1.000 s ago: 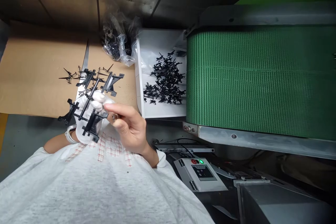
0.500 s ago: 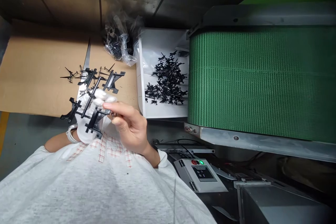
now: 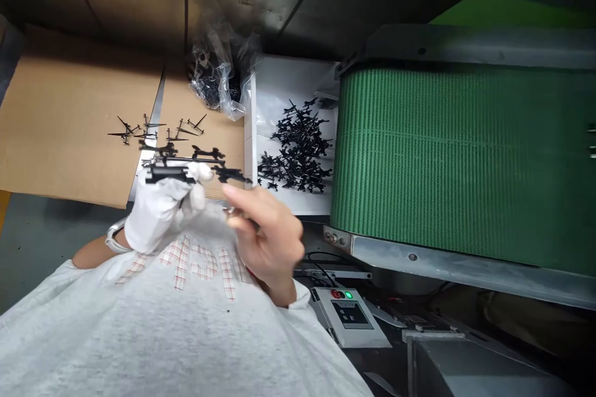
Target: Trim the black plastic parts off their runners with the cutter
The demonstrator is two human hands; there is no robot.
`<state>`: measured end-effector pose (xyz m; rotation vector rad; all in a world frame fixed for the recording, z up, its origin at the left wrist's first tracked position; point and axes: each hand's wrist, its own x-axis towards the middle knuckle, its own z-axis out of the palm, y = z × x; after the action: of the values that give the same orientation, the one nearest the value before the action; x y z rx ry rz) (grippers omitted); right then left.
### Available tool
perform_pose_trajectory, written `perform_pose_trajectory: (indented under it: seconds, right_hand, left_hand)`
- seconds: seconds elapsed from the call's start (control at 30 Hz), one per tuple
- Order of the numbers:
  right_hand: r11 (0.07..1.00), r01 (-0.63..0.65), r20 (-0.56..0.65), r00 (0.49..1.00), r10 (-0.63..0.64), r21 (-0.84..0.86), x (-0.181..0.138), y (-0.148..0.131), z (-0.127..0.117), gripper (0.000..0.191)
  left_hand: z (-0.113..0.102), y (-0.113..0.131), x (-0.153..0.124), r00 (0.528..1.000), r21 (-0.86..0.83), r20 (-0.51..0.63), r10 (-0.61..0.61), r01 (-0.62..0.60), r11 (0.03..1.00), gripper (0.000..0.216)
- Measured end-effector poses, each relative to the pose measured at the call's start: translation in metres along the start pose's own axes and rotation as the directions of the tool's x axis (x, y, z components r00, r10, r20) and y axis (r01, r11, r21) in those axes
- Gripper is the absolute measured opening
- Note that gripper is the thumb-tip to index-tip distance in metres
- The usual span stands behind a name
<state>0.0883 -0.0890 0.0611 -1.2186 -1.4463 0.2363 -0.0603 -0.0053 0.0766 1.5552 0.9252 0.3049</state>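
My left hand (image 3: 161,211), in a white glove, is closed on a black plastic sprue frame (image 3: 190,167) with several small parts on it. The frame lies nearly flat, seen edge-on, above the cardboard's near edge. My bare right hand (image 3: 265,232) is just right of the frame. Its index finger points toward the frame's right end and its other fingers are curled around a small tool I cannot make out. A white tray (image 3: 279,84) to the right holds a heap of black plastic pieces (image 3: 298,149).
Loose black sprue bits (image 3: 153,130) lie on the cardboard sheet (image 3: 60,118). A clear plastic bag with black parts (image 3: 216,80) sits at its far edge. A green conveyor belt (image 3: 460,161) fills the right side. A control box with red and green buttons (image 3: 347,313) stands below.
My left hand has turned the frame from face-on to nearly flat and edge-on. My right hand has shifted right and a little lower. The view has tilted slightly.
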Motion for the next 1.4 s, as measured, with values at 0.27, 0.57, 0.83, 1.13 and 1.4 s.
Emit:
perform_pose_trajectory:
  seconds: [0.27,0.57,0.83,1.13,1.4]
  right_hand:
    - [0.932,0.200,0.374,0.924,-0.077,-0.303,0.032,-0.014,-0.052,0.035]
    - [0.939,0.252,0.567,0.820,-0.080,-0.233,0.052,-0.020,-0.066,0.033]
    - [0.936,0.247,0.620,0.784,-0.041,-0.251,0.051,-0.023,-0.067,0.041]
    - [0.907,0.275,0.640,0.769,-0.009,-0.318,0.055,-0.028,-0.065,0.038]
    - [0.853,0.345,0.644,0.765,-0.015,-0.390,0.058,-0.027,-0.065,0.034]
  left_hand:
    - [-0.016,0.033,-0.005,0.995,-0.040,0.083,0.047,-0.044,0.998,0.038]
    - [-0.026,0.038,-0.008,0.990,0.212,0.142,-0.016,-0.014,0.977,0.044]
    - [-0.033,0.037,-0.002,0.934,0.062,0.324,-0.152,0.139,0.988,0.040]
    - [-0.037,0.031,0.000,0.924,0.110,0.343,-0.171,0.141,0.984,0.035]
    - [-0.038,0.030,0.003,0.925,0.175,0.324,-0.196,0.145,0.974,0.043]
